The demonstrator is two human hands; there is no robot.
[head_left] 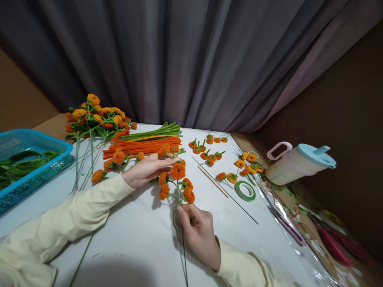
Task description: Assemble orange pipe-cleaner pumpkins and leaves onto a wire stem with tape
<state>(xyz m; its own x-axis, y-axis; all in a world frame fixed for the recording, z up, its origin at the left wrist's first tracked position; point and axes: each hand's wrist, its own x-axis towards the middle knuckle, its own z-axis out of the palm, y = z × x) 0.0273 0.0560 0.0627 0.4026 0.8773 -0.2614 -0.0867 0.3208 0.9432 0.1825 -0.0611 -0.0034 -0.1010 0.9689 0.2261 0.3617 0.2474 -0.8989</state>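
Observation:
My right hand [200, 232] pinches the green stem of a branch of small orange pumpkins [178, 170], made of fuzzy pipe cleaner, upright over the table. Below the fingers a bare dark wire [184, 255] runs down toward me. A roll of tape [176, 220] shows beside the right fingers, partly hidden by them. My left hand [149, 169] is at the upper part of the branch, fingers stretched out to the right by the top pumpkins; whether they touch it I cannot tell. Behind that wrist lies another pumpkin branch [119, 156].
Orange pipe cleaners [143, 146] and green ones [155, 132] lie at the back. Loose pumpkins [211, 159], a wooden stick [213, 181] and green tape [245, 191] lie right. A blue basket [67, 153], finished branches [98, 115], a tumbler [299, 163] and red-handled pliers [333, 245] stand around.

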